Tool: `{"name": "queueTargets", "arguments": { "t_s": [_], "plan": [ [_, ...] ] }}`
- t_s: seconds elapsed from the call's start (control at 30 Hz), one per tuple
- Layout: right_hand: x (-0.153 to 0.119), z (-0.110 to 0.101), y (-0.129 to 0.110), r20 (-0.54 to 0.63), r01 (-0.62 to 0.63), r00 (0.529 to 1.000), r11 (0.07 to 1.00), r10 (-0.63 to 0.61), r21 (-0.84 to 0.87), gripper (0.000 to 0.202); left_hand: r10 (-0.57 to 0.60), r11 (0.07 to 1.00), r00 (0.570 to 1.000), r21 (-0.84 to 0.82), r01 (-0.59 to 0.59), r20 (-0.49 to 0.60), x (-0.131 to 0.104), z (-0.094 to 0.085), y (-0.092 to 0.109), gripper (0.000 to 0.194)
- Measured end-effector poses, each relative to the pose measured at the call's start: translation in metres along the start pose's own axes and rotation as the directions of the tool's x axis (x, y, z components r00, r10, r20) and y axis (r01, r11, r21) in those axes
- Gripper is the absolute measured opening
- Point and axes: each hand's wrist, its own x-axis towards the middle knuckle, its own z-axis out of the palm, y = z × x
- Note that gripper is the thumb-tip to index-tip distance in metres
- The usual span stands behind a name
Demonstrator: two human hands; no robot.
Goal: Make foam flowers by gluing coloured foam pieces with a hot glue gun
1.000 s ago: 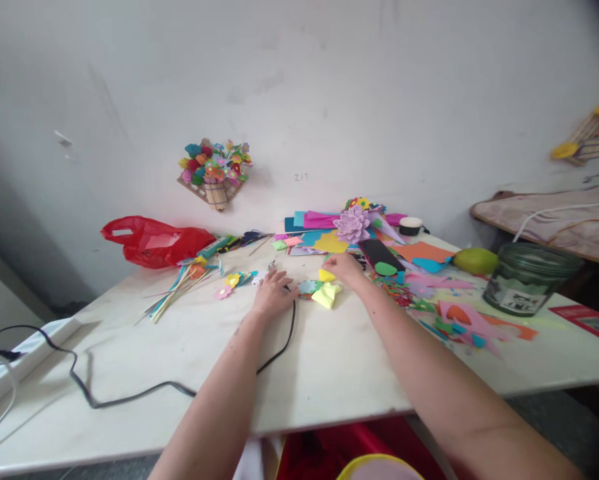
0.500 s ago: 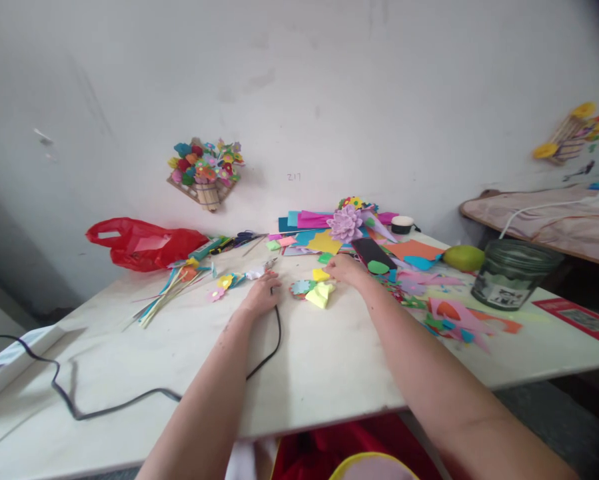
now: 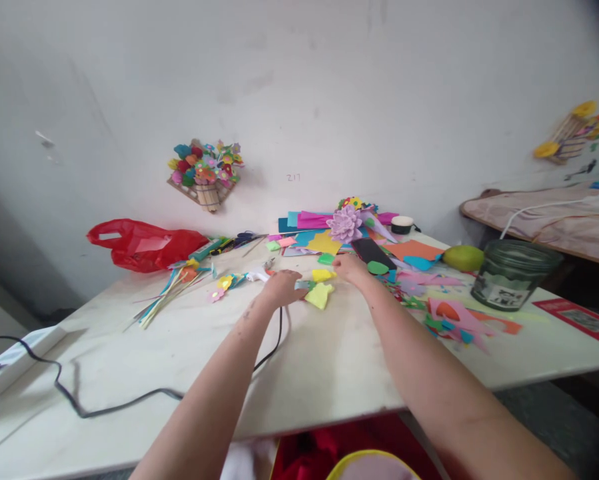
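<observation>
My left hand [image 3: 283,288] is open, palm down, its fingers stretched over the table beside the grey-blue scalloped foam pieces [image 3: 304,285], which it partly covers. To its left lies a white glue gun [image 3: 257,275] with a metal tip and black cord [image 3: 280,337]. My right hand [image 3: 350,269] is closed, its fingertips pinched at the right end of a small yellow foam piece [image 3: 323,275]. A pale yellow folded piece [image 3: 320,296] lies just in front. Behind the right fingers is a green foam piece [image 3: 326,259].
On the left are foam flowers [image 3: 224,283], a bundle of thin sticks [image 3: 165,297] and a red plastic bag [image 3: 146,245]. Coloured sheets with a purple flower [image 3: 346,224] lie at the back. To the right are a phone [image 3: 372,253], foam scraps [image 3: 454,317] and a dark glass jar [image 3: 515,275].
My left hand has moved right, from beside the glue gun to the scalloped pieces. My right hand has shifted slightly right, and the yellow piece has moved slightly with it.
</observation>
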Motion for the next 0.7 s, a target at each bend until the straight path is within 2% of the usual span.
{"name": "queueTargets", "arguments": {
  "t_s": [0.07,0.17,0.23,0.27,0.43,0.53,0.63,0.7],
  "plan": [
    [0.0,0.001,0.0,0.023,-0.001,1.0,1.0,0.001,-0.001,0.028,-0.045,0.999,0.999,-0.03,0.046,0.009,0.002,0.006,0.02,0.052],
    [-0.001,-0.001,-0.002,0.045,0.009,0.999,1.0,-0.008,-0.021,0.027,-0.097,0.992,0.994,-0.082,0.093,-0.051,0.002,0.023,0.047,0.063],
    [-0.004,-0.003,-0.004,0.041,0.007,0.999,0.999,-0.005,-0.04,0.027,-0.135,0.987,0.988,-0.098,0.128,-0.069,0.0,0.035,0.058,0.068],
    [-0.005,-0.004,-0.004,0.034,0.004,0.999,0.999,-0.003,-0.048,0.028,-0.113,0.989,0.991,-0.1,0.105,-0.075,-0.001,0.04,0.06,0.068],
    [-0.009,-0.006,-0.007,0.019,0.005,1.0,0.998,-0.004,-0.064,0.029,-0.009,0.996,0.995,-0.089,0.0,-0.103,-0.007,0.049,0.05,0.051],
    [-0.008,-0.004,-0.006,0.011,0.007,1.0,0.998,-0.006,-0.068,0.03,0.04,0.994,0.992,-0.095,-0.052,-0.121,-0.008,0.051,0.044,0.049],
    [-0.006,-0.001,-0.004,-0.007,0.02,1.0,0.998,-0.021,-0.066,0.029,0.044,0.982,0.97,-0.169,-0.086,-0.238,-0.007,0.05,0.042,0.057],
    [-0.005,0.0,-0.002,-0.036,0.035,0.999,0.998,-0.037,-0.054,0.028,-0.061,0.954,0.927,-0.295,-0.055,-0.369,-0.005,0.046,0.038,0.059]
  ]
}}
